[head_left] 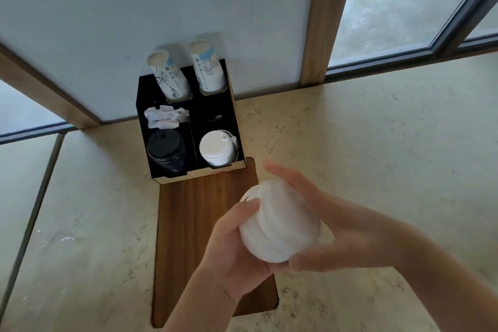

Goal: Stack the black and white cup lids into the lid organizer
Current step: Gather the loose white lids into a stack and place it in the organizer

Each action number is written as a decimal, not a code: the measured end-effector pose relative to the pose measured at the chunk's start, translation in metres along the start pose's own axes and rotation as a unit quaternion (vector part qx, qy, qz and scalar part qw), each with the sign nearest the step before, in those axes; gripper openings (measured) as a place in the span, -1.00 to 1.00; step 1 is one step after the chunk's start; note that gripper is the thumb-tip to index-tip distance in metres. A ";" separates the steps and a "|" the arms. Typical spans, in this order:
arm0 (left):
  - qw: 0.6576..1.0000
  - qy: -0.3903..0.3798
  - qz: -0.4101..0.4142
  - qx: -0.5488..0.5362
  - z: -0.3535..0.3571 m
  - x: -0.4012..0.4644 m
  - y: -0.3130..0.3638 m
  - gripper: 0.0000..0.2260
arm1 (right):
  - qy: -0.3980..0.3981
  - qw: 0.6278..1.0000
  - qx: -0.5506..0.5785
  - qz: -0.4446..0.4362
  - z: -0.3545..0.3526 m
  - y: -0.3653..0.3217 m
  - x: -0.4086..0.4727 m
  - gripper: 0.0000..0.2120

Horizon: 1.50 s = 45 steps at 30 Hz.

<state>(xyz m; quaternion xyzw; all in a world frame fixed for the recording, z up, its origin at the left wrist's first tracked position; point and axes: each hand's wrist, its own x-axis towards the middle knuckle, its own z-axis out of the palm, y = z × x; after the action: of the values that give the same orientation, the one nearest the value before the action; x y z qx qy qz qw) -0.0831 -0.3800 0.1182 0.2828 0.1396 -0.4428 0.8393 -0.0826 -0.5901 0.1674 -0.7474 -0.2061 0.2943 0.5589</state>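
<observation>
A stack of white cup lids (279, 219) is held in front of me, above a wooden board. My left hand (233, 245) grips it from below and the left, thumb over the upper edge. My right hand (342, 229) cups the stack's right side, its fingers curled around it. The black lid organizer (239, 140) stands against the wall beyond. Its front left compartment holds a stack of black lids (167, 149). Its front right compartment holds a stack of white lids (217, 149).
Two stacks of paper cups (188, 73) lean in the organizer's back compartments, and crumpled white paper (165, 116) fills a middle one. A dark wooden board (196, 224) is set into the pale stone counter (377, 156). Wall and window frames rise behind.
</observation>
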 end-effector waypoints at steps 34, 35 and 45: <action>0.934 0.032 0.314 0.170 0.020 -0.049 0.023 -0.06 | 0.324 0.945 0.009 -0.048 0.076 -0.018 0.033 -0.20; 0.933 0.031 0.314 0.170 0.020 -0.049 0.023 -0.08 | 0.319 0.947 -0.006 -0.047 0.076 -0.019 0.033 -0.17; 0.941 0.023 0.291 0.173 0.016 -0.047 0.026 -0.18 | 0.229 0.969 -0.081 -0.036 0.063 -0.017 0.035 -0.11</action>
<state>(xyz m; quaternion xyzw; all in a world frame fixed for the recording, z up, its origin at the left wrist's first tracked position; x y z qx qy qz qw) -0.0889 -0.3466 0.1633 0.4622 -0.0084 -0.1901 0.8661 -0.0988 -0.5178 0.1638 -0.8295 -0.1226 0.0776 0.5394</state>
